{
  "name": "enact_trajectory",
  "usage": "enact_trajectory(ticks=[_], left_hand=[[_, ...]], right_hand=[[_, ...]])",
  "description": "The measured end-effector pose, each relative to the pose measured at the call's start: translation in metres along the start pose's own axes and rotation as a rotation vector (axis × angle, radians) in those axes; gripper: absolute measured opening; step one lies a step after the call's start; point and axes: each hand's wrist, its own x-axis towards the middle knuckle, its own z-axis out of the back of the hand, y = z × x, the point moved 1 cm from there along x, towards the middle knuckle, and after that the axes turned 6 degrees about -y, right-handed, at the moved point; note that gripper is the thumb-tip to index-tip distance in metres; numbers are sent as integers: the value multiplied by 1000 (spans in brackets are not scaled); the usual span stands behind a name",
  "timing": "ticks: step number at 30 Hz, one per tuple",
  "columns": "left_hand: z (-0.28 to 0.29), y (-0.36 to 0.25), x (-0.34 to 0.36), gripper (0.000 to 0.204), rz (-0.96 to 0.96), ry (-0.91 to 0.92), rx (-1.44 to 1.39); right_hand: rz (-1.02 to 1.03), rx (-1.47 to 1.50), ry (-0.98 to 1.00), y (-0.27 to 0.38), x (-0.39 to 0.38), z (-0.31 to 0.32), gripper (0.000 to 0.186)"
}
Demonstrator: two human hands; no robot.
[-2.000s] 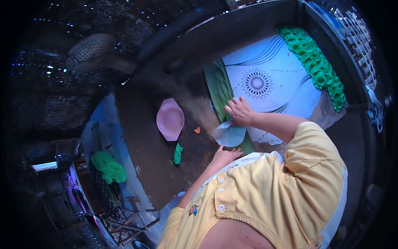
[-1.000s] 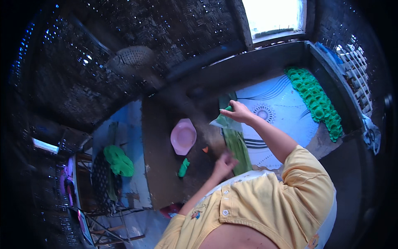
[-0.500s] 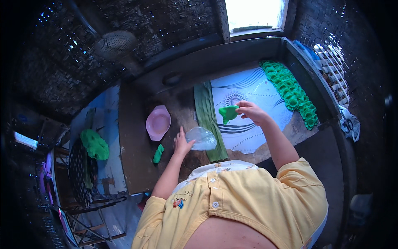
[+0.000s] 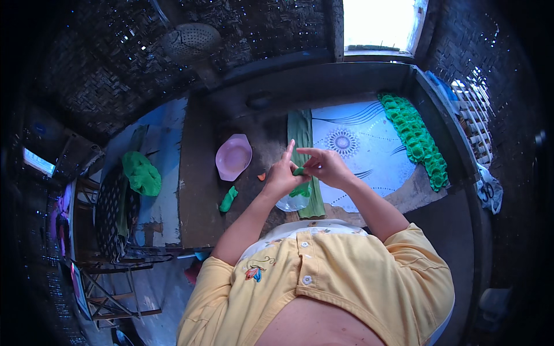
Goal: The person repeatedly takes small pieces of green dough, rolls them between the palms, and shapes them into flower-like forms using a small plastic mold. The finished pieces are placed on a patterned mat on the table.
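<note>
Pretty scuffed brown counter [image 4: 199, 199] here, white sheet [image 4: 381, 147] on the right, woven wall [image 4: 271, 32] far side, left hand [image 4: 280, 177] and right hand [image 4: 328, 168] fingers pinched on a green piece [image 4: 303, 189].

Bright window [image 4: 382, 26], dark woven walls [image 4: 265, 32]

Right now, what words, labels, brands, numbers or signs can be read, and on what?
None readable.
Yellow shirt: embroidered motif, no lettering visible.
White patterned sheet: rosette, lines, dots only.
Green piece, pink dish: no lettering visible.
Hanging plastic bag: too small to tell.
</note>
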Motion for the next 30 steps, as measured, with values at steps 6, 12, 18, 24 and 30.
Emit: enact_trajectory(ticks=[6,12,18,24,30], left_hand=[[9,25,5,78,78,-104,-670],[31,56,13,43,328,-166,-1170],[45,64,14,26,386,-329,-1346],[61,55,6,26,284,-294,-1347],[66,44,2,27,267,-270,-1376]], right_hand=[[-14,605,-194,-18,3,9,54],[-211,732,-91,-32,-18,-6,16],[-336,798,62,-35,-24,-40,8],[-394,391,196,-17,-15,-67,8],[752,-95,139,-1,-24,-124,17]])
